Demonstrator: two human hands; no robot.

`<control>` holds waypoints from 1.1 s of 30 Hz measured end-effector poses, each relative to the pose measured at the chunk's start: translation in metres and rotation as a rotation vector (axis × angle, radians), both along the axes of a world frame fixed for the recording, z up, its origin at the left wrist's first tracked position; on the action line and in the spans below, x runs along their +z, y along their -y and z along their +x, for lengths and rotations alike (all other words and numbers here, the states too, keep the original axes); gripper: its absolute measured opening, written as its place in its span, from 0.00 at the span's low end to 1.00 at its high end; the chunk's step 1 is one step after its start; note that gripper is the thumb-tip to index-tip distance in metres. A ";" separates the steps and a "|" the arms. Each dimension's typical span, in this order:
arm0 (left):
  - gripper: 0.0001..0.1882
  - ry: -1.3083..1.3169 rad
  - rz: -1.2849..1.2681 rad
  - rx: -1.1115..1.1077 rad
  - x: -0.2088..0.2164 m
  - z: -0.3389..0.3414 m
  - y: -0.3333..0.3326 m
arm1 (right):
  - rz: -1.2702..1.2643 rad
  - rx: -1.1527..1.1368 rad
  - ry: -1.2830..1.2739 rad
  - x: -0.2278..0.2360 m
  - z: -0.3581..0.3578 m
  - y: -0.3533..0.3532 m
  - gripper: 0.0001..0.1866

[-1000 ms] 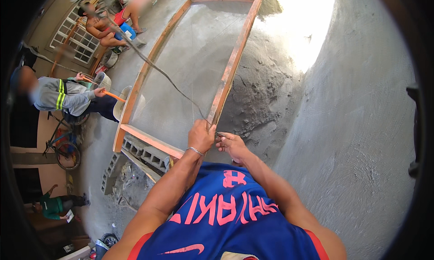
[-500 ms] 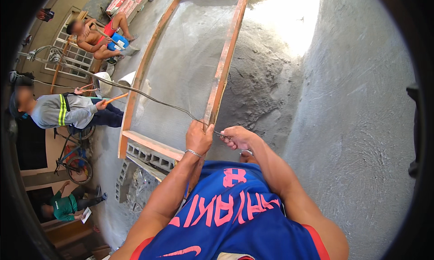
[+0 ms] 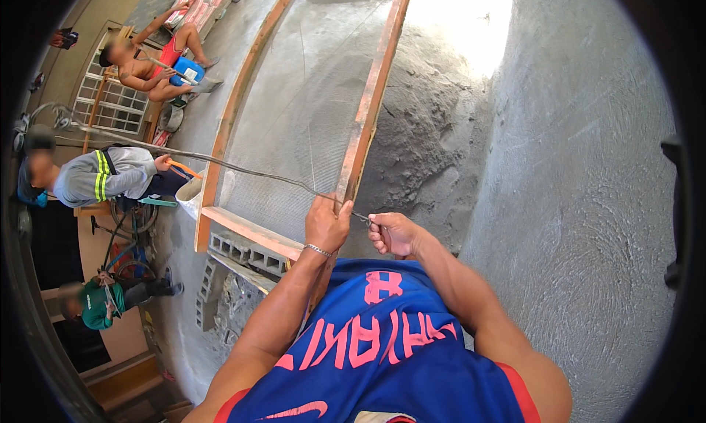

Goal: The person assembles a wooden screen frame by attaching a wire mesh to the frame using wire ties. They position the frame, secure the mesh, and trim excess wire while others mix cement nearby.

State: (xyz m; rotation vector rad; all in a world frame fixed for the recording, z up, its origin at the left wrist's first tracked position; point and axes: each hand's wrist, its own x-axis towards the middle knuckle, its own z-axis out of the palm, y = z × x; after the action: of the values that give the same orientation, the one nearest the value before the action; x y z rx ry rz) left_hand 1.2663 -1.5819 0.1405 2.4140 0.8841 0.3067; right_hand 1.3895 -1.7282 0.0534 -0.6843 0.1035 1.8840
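My left hand [image 3: 326,223] is closed round the near end of the right-hand rail of a long wooden sand screen [image 3: 370,107]. Fine wire mesh [image 3: 283,121] fills this frame, which stands slanted in front of me. A dark cord [image 3: 261,176] stretches in from the upper left, crosses the screen and passes by my left fingers at the rail. To the right of the rail, my right hand [image 3: 393,234] pinches the twisted end of the cord between thumb and curled fingers. Where the cord passes under my left hand is hidden.
A heap of grey sand [image 3: 423,136] lies right of the screen. Hollow blocks [image 3: 254,254] stand below its near crosspiece. A worker in grey [image 3: 110,176] with a pale bucket [image 3: 190,195] is at the left; another sits by a blue container [image 3: 188,70]; a person in green [image 3: 99,305] stands behind.
My right hand has shifted slightly right and down, still holding the cord's end. My left hand stays on the rail. The grey-clad worker's pale bucket now shows beside the screen's left rail.
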 end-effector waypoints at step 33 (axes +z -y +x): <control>0.14 -0.004 0.003 0.062 0.005 -0.006 0.001 | -0.096 -0.236 0.006 0.024 -0.021 0.009 0.13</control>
State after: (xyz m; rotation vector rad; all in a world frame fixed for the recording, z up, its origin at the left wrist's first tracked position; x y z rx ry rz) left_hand 1.2606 -1.5829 0.1459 2.3937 0.9621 0.3261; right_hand 1.3688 -1.7368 0.0777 -0.7108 0.2614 1.6586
